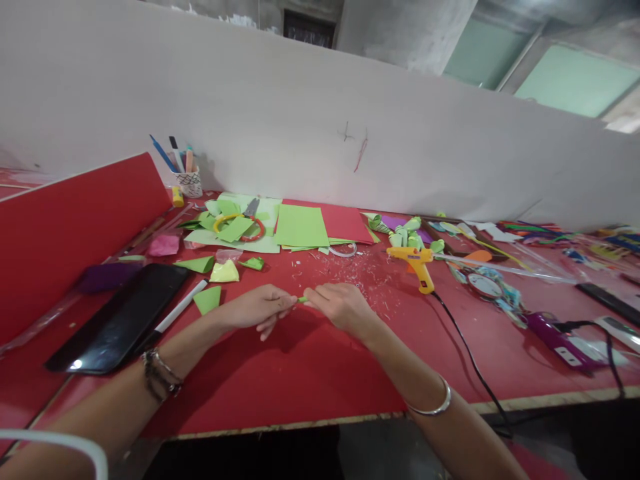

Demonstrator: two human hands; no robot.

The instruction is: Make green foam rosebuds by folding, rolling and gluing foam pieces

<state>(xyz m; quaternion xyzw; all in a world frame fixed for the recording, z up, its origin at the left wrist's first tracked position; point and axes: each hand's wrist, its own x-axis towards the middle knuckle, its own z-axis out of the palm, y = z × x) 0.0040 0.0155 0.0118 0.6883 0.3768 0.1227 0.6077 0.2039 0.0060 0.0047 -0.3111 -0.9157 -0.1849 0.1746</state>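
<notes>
My left hand and my right hand meet over the red table, fingertips pinched together on a small rolled piece of green paper. Both hands are closed around its ends. Only a short green bit shows between the fingers. White paper shreds lie just beyond my right hand. A yellow glue gun stands to the right of my right hand, its black cord trailing to the table's front edge.
Green paper sheets, scissors and cut green pieces lie at the back. A black tablet and a white pen sit at left. A pen cup stands by the white partition. Craft scraps crowd the right side.
</notes>
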